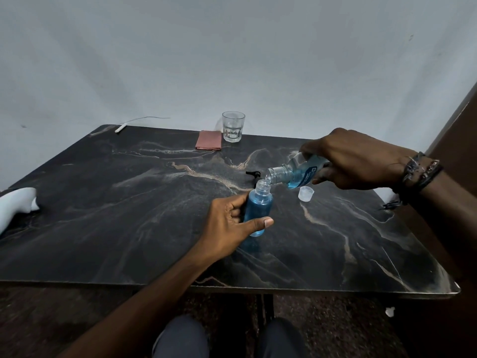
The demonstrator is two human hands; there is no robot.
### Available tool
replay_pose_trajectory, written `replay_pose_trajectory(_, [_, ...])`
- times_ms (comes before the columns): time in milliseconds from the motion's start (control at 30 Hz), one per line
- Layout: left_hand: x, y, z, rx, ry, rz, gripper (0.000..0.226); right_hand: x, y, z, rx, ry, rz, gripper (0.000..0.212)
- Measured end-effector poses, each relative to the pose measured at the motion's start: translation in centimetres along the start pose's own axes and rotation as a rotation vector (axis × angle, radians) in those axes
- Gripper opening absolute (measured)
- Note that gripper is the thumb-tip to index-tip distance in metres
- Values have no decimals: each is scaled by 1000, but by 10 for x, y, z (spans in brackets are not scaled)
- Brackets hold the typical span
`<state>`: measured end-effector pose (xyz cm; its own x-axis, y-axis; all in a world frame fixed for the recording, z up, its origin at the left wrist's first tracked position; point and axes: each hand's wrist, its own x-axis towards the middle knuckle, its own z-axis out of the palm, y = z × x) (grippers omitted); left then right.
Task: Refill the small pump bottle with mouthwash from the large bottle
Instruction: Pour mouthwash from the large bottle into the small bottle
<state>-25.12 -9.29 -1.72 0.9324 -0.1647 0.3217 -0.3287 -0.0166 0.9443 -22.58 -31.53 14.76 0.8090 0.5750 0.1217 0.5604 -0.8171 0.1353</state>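
Left hand [229, 220] grips the small clear bottle of blue liquid [258, 208], right hand [353, 158] holds the tilted large clear mouthwash bottle [296, 171]: keep mouths aligned, pour slowly.

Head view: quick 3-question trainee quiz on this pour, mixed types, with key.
1. True or false: the small pump bottle has its pump head screwed on.
2. Which hand tilts the large bottle? A) left hand B) right hand
3. Fill in: the clear cap lies on the ____, apart from both bottles.

Key: 1. False: its neck is open, and the black pump head lies behind it. 2. B; the left hand's grip steadies the small bottle. 3. table.
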Motion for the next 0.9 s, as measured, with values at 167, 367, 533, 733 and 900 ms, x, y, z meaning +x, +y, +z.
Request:
replay_pose_trajectory(167, [0,0,0,-7,11,2,42,-1,5,8,94,5,-30,28])
replay_pose_trajectory(367, [1,3,0,-3,7,4,41,-1,11,20,164,33,-28,29])
replay_pose_trajectory(533, [2,4,-2,-13,3,2,41,-2,14,37,271,51,-37,29])
replay_pose_trajectory(733, [5,5,-4,-22,8,17,37,-2,15,59,401,80,-37,33])
replay_pose_trajectory(900, [11,5,-5,-42,11,25,41,1,15,73,493,104,25,37])
